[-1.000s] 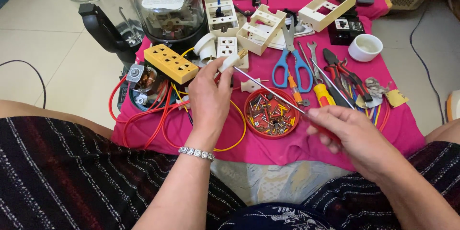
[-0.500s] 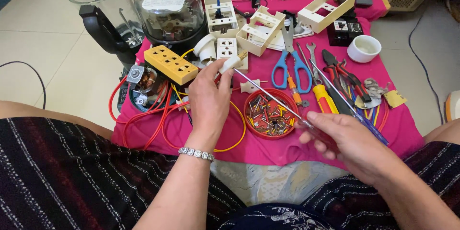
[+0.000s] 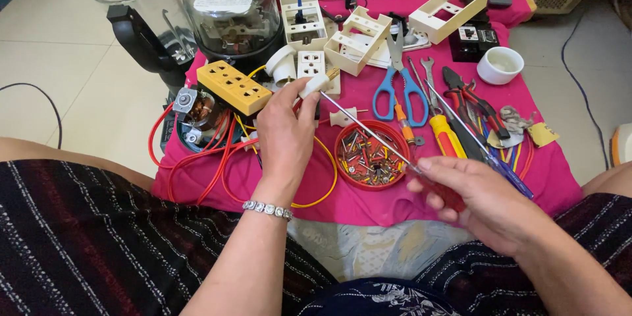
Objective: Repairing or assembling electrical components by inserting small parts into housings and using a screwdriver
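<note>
My left hand (image 3: 286, 133) is closed around a small cream plug piece (image 3: 316, 83), pinched between thumb and fingertips so that it sticks out past my fingers toward the far side. My wrist is bent upward, the back of the hand faces me, and a silver bracelet (image 3: 266, 209) sits on the wrist. My right hand (image 3: 475, 196) is wrapped around the dark red handle of a screwdriver (image 3: 378, 139), nearer to me and to the right. Its long metal shaft runs up and left across the gap between my hands, and the tip meets the plug piece just beside my left fingertips. The right forearm comes in from the near right corner, the left from the near middle.

Under the shaft, between my two hands, lies a round red dish of screws (image 3: 370, 155). A yellow wire (image 3: 324, 178) loops around my left hand on the pink cloth (image 3: 368, 204), and red wires (image 3: 197, 171) curl to the left of it near a small motor (image 3: 196, 113). Just beyond my left hand are a yellow socket strip (image 3: 234, 87) and a white socket plate (image 3: 312, 64). Farther right lie blue-handled scissors (image 3: 403, 85), a yellow-handled screwdriver (image 3: 440, 130), red-handled pliers (image 3: 473, 99) and a white cup (image 3: 500, 65). At the far left stand a glass-domed meter (image 3: 232, 6) and a blender jar (image 3: 141, 0).
</note>
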